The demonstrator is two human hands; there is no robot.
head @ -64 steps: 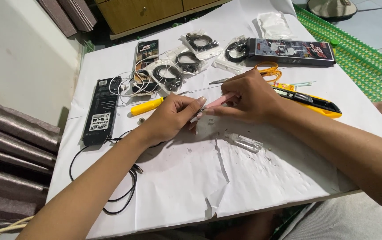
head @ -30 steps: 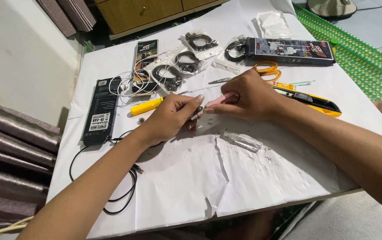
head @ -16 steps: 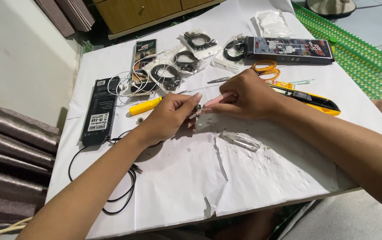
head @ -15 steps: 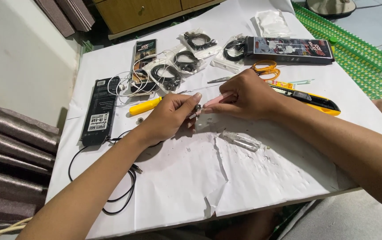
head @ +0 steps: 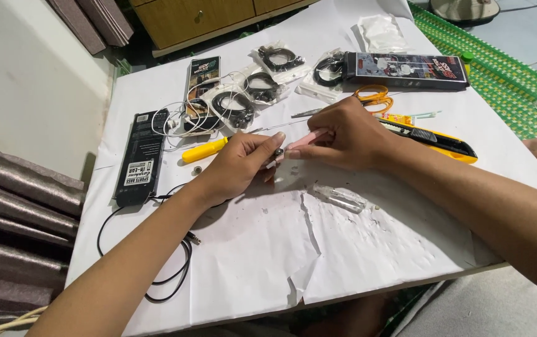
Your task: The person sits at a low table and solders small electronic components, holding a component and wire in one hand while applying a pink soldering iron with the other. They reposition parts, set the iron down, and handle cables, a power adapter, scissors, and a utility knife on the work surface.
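My left hand (head: 240, 165) and my right hand (head: 343, 134) meet at the middle of a table covered in white paper (head: 356, 249). The right hand grips a slim pink tool (head: 306, 138) whose tip points left at a tiny dark part (head: 278, 152) pinched between my left thumb and fingers. The part is too small to make out. A clear plastic tube (head: 338, 197) lies on the paper just in front of the hands.
A yellow-handled screwdriver (head: 203, 150), a yellow utility knife (head: 434, 140), orange scissors (head: 371, 97), several bagged black cable coils (head: 243, 100), white earphone wires (head: 178, 118), two long black boxes (head: 140, 156) (head: 406, 65) and a black cable (head: 168, 274) lie around. The paper is torn near the front edge.
Both hands stay together at the same spot, with only slight finger shifts around the small part. Nothing else on the table has moved.
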